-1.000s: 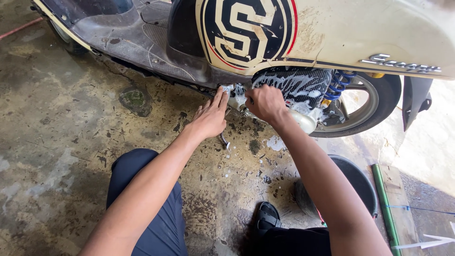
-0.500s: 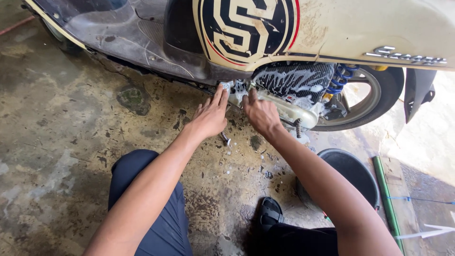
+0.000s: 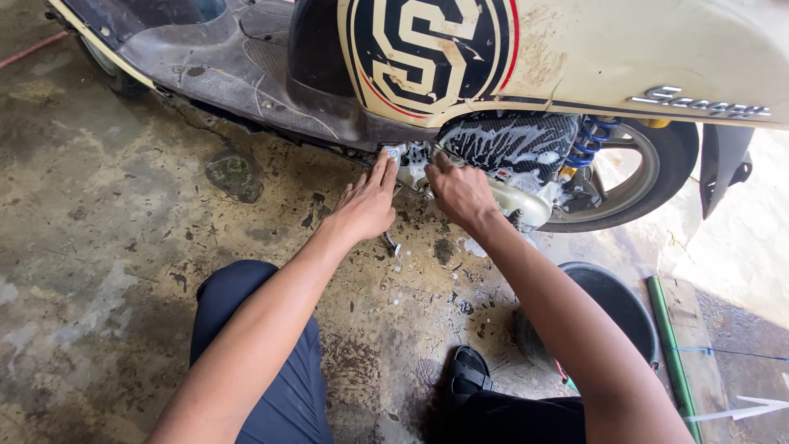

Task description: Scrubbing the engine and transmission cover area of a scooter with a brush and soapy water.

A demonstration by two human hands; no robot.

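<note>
Scooter (image 3: 575, 57): cream body across the top, 11 to 2 o'clock, dark footboard toward 10 o'clock, standing on stained concrete floor (image 3: 107, 247).
Round emblem (image 3: 427, 49): at 12 o'clock on the side panel; black disc, red rim, large cream letter shape. Chrome script badge (image 3: 699, 104) at 2 o'clock.
Rear wheel (image 3: 649, 177): at 2 o'clock, blue spring beside it.
Bucket (image 3: 612, 308): black, at 4 o'clock on the floor, a green strip just beside it.
Engine case (image 3: 509, 148): soapy, dark ribbed cover under the body, just right of centre; this is the part being washed.
Left hand (image 3: 367, 205): fingers together and straight, tips touching the underside by the case; holds nothing that I can see.
Right hand (image 3: 460, 193): fingers curled in against the foamy case; whether it grips a cloth cannot be told.
Doing it well: judged from the foam, steady the left hand on the frame and work the ribs lengthwise; keep fingers off sharp edges.
</note>
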